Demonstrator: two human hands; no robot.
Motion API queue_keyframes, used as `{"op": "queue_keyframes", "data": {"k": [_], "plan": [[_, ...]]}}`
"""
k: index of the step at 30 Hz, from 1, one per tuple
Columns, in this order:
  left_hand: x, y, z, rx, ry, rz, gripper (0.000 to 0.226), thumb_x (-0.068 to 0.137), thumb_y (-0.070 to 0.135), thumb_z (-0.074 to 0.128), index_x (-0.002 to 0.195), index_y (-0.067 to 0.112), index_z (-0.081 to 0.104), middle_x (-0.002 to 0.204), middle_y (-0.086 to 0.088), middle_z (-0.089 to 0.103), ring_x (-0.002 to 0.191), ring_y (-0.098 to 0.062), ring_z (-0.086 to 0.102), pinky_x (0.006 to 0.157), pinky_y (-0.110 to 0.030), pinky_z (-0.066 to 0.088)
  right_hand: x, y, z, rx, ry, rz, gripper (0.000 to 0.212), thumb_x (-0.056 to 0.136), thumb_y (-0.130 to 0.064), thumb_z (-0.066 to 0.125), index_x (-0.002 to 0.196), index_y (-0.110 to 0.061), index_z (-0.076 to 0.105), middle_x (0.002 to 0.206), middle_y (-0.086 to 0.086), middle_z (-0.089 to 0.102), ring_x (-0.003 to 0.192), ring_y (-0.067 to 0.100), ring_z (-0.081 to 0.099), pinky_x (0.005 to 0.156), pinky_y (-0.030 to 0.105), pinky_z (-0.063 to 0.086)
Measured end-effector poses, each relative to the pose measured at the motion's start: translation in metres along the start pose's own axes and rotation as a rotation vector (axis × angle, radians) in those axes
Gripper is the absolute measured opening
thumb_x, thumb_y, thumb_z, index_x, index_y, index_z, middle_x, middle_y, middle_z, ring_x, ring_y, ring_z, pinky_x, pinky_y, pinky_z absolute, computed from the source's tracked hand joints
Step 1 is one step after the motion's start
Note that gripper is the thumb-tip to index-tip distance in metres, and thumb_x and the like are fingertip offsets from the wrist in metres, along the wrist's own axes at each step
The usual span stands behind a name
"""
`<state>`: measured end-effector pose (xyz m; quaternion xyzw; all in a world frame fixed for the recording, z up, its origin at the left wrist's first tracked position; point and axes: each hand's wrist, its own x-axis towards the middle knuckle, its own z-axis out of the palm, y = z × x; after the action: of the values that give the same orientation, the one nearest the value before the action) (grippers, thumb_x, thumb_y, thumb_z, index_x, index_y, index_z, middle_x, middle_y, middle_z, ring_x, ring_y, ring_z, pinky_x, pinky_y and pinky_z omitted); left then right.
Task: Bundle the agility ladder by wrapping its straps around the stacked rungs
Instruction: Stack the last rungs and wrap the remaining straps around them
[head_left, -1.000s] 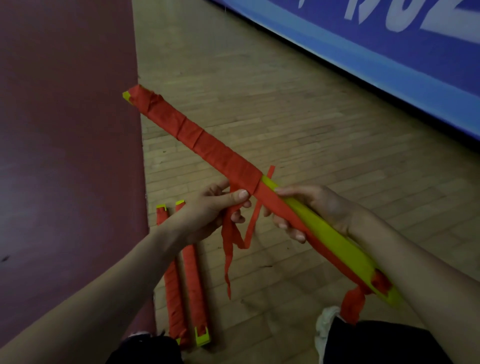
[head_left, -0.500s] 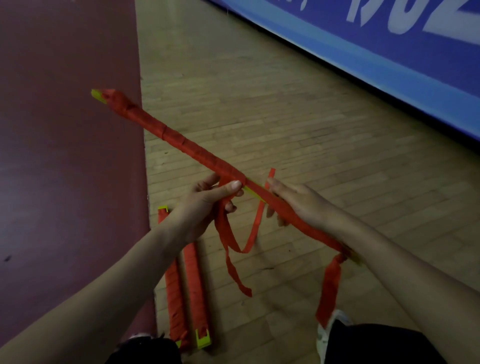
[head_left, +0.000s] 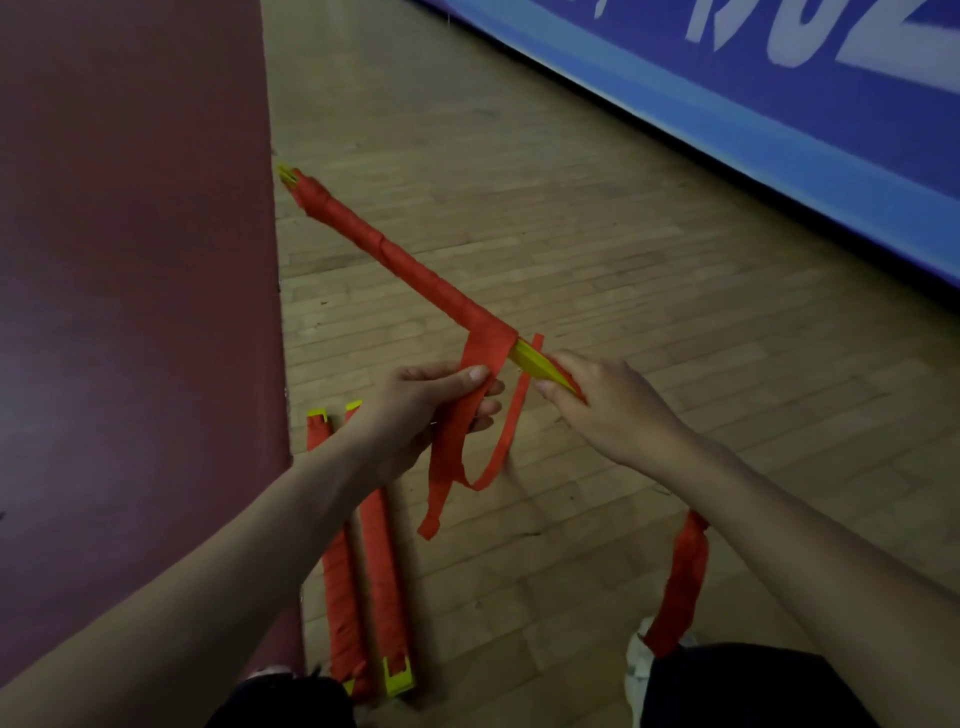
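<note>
strap (head_left: 485, 358) newly taut under left hand (head_left: 415, 410)

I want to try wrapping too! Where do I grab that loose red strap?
Pinch the loose red strap flat and high up, just below where it leaves the stacked rungs. Come from the left, as the left hand does. It's a limp ribbon, so holding its dangling tail would probably give you little pull.

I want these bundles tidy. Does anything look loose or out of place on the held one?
Nothing damaged. The red wrap stops short; yellow rungs show bare by the right hand, the left hand grips slack strap, and another strap dangles unwrapped under the right forearm.
</note>
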<state>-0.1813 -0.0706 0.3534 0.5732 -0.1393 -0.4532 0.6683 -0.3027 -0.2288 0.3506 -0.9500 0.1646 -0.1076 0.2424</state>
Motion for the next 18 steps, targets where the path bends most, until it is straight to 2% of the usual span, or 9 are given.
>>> {"op": "queue_keyframes", "data": {"k": [2,4,8,11,15,18], "plan": [[-0.001,0.001,0.000,0.082,0.016,-0.004,0.010,0.086,0.012,0.066,0.090,0.004,0.070,0.081,-0.006,0.072,0.070,-0.012,0.068,0.068,-0.025,0.058,0.000,0.000,-0.001,0.028,-0.012,0.007,0.012,0.097,-0.031,0.052,0.089,-0.022,0.055,0.071,-0.003,0.058,0.070,0.022,0.060,0.064,0.038,0.048],[-0.001,0.001,-0.001,0.124,0.035,-0.007,0.011,0.083,0.013,0.069,0.089,0.004,0.070,0.077,-0.005,0.071,0.069,-0.012,0.068,0.067,-0.024,0.057,-0.001,-0.001,-0.001,0.061,-0.038,0.027,0.015,0.096,-0.031,0.052,0.089,-0.018,0.058,0.075,0.002,0.064,0.067,0.021,0.063,0.066,0.041,0.052],[-0.001,0.001,0.000,0.100,0.034,0.008,0.014,0.077,0.012,0.071,0.087,0.002,0.069,0.072,-0.004,0.070,0.062,-0.012,0.066,0.061,-0.023,0.056,0.000,-0.002,-0.002,0.142,-0.073,0.065,0.014,0.095,-0.028,0.053,0.090,-0.018,0.061,0.085,0.000,0.069,0.065,0.015,0.066,0.067,0.044,0.056],[0.000,0.000,-0.001,0.115,0.040,0.001,0.018,0.073,0.013,0.072,0.086,0.001,0.069,0.073,-0.005,0.070,0.060,-0.012,0.066,0.060,-0.022,0.057,0.001,-0.005,-0.005,0.229,-0.104,0.078,0.010,0.096,-0.024,0.054,0.088,-0.025,0.059,0.085,-0.002,0.070,0.062,0.013,0.067,0.064,0.041,0.059],[0.001,0.000,-0.001,0.075,0.042,-0.047,0.015,0.076,0.012,0.072,0.086,0.001,0.068,0.074,-0.007,0.071,0.058,-0.013,0.065,0.057,-0.023,0.056,-0.001,-0.010,-0.007,0.386,-0.128,0.105,0.023,0.096,-0.018,0.055,0.083,-0.037,0.058,0.083,0.002,0.071,0.058,0.020,0.068,0.057,0.038,0.059],[0.002,-0.003,0.000,0.079,0.071,-0.056,0.011,0.080,0.008,0.071,0.086,0.001,0.067,0.072,-0.006,0.071,0.052,-0.011,0.063,0.053,-0.021,0.055,-0.001,-0.013,-0.010,0.598,-0.159,0.185,0.015,0.096,-0.018,0.056,0.085,-0.021,0.065,0.082,0.011,0.072,0.054,0.023,0.065,0.051,0.032,0.055]]}}
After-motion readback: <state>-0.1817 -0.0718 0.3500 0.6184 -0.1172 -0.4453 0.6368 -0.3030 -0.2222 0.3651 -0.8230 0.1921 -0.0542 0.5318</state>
